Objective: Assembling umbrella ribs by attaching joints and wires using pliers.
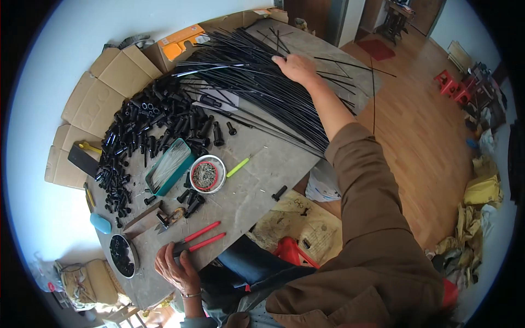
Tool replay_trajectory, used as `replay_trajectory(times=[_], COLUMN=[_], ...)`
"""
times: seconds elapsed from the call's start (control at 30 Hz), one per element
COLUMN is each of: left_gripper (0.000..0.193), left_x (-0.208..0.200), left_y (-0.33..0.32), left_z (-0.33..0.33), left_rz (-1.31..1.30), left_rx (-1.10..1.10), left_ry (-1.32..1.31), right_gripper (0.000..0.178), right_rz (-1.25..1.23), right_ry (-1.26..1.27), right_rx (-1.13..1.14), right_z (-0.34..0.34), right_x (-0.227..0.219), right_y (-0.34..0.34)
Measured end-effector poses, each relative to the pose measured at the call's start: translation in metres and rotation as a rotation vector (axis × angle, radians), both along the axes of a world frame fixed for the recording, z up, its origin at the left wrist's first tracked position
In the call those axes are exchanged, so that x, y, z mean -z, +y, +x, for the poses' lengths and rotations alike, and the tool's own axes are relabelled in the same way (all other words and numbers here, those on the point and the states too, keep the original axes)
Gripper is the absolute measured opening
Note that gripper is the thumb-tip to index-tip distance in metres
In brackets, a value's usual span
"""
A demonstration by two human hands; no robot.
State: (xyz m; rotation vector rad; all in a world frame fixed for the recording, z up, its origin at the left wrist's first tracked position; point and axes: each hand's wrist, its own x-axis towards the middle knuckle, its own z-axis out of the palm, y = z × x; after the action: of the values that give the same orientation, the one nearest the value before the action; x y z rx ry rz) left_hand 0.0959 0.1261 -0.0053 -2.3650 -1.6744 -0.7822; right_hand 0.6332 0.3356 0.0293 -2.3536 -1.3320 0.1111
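Rod pile: the long thin black rods [257, 82] lie fanned across the far end of the grey table [257, 186], some tips past its edge; a careless pull could drag neighbours off onto the wood floor.
Black parts heap: the short black tubes [147, 126] are piled loosely just beside the rods; a sweeping rod end could scatter them.
Right hand [297, 68]: it rests palm down on the rod pile, fingers lightly spread over several rods; I cannot tell whether any one rod is pinched, so more than one may come away.
Left hand [172, 265]: at the near edge, fingers curled on the jaw end of the red-handled pliers [198, 239]; the handles could swing.
Small bowl [208, 174]: it holds tiny metal bits near the table middle; a knock would likely spill them.
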Motion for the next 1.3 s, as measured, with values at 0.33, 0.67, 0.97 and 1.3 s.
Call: replay_trajectory(times=[0.33, 0.67, 0.97, 1.3], left_gripper=[0.028, 0.03, 0.031, 0.031], left_x=[-0.001, -0.007, -0.007, -0.007], left_y=[-0.003, 0.0, 0.001, -0.001], left_z=[-0.006, -0.002, 0.0, -0.002], left_rz=[0.004, 0.006, 0.008, 0.014], left_rx=[0.032, 0.016, 0.021, 0.007], left_ry=[-0.034, -0.031, -0.066, -0.054], right_gripper=[0.05, 0.069, 0.023, 0.033], right_rz=[0.291, 0.167, 0.831, 0.397], right_ry=[-0.269, 1.007, 1.267, -0.191], right_rx=[0.189, 0.395, 0.428, -0.115], right_z=[0.08, 0.133, 0.232, 0.114], right_x=[-0.058, 0.047, 0.084, -0.088], right_y=[-0.085, -0.273, -0.278, -0.113])
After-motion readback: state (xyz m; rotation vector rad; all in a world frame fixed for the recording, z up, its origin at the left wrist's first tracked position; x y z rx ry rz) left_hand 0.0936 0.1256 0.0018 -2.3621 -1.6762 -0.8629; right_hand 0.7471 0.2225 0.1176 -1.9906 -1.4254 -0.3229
